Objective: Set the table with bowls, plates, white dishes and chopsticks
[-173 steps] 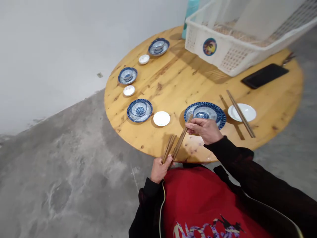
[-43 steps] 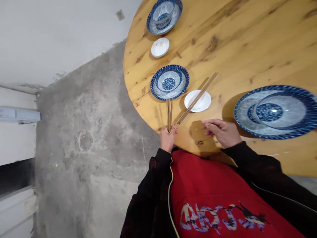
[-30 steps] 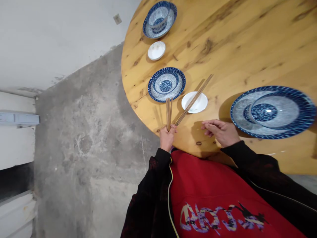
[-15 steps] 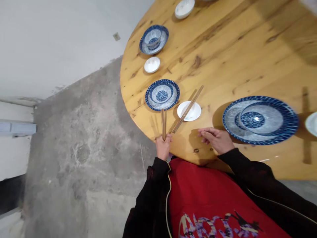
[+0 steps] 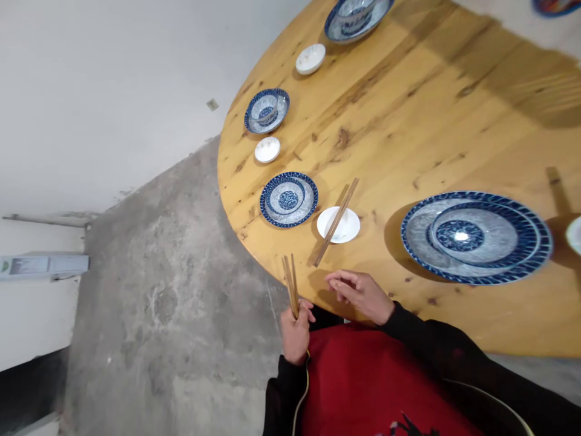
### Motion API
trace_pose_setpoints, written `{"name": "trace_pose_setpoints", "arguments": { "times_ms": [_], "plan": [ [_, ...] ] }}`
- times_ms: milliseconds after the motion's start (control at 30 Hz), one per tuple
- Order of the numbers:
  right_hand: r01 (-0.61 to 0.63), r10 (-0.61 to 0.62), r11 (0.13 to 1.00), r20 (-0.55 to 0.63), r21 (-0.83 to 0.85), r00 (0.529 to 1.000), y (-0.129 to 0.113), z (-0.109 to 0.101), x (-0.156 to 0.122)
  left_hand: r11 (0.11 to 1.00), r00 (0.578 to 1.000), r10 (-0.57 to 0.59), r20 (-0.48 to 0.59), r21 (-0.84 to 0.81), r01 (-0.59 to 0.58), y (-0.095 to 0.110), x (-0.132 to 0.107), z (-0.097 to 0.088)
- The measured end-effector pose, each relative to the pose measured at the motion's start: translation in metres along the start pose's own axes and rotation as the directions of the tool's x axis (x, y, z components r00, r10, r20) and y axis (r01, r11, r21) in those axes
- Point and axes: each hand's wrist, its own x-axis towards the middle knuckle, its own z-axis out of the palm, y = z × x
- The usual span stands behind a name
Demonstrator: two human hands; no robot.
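My left hand [image 5: 297, 330] is closed around several wooden chopsticks [image 5: 291, 281], whose tips point up and away from me by the table's edge. My right hand [image 5: 361, 295] hovers over the near edge, fingers loosely bent and apart, with nothing visible in it. Just beyond it, a pair of chopsticks [image 5: 336, 221] lies slanted across a small white dish [image 5: 349, 229]. Left of that dish is a blue-and-white plate [image 5: 264, 206] with a bowl [image 5: 288, 198] on it. To the right sits a larger-looking blue-patterned plate [image 5: 417, 242] holding another bowl [image 5: 494, 233].
Along the curved rim of the wooden table [image 5: 385, 157] stand further settings: a plate with bowl [image 5: 284, 115], small white dishes [image 5: 267, 149], and another plate [image 5: 333, 30] at the far end. Another white dish [image 5: 575, 235] shows at the right. Concrete floor [image 5: 181, 254] lies to the left.
My left hand has drawn back from the table's edge with its chopsticks. My right hand has moved left, toward the left hand. The view has shifted, showing more of the table's far side.
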Motion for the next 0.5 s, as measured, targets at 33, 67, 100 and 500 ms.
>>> {"name": "trace_pose_setpoints", "arguments": {
  "times_ms": [33, 67, 100, 500],
  "plan": [
    [0.028, -0.027, 0.999, 0.035, -0.017, 0.999, -0.003, 0.005, 0.001, 1.000, 0.999, 0.016, 0.039, 0.011, -0.016, 0.003, -0.001, 0.001],
    [0.056, -0.054, 0.998, 0.056, -0.032, 0.997, -0.006, 0.010, 0.001, 1.000, 0.996, 0.026, 0.080, 0.016, -0.027, 0.007, -0.002, 0.002],
    [0.084, -0.081, 0.995, 0.064, -0.047, 0.995, -0.009, 0.014, 0.002, 0.999, 0.992, 0.031, 0.119, 0.008, -0.032, 0.012, -0.001, 0.002],
    [0.329, -0.334, 0.941, -0.052, -0.086, 0.941, -0.045, 0.094, 0.024, 0.978, 0.878, 0.105, 0.466, -0.206, -0.007, 0.054, 0.040, -0.078]
  ]
}}
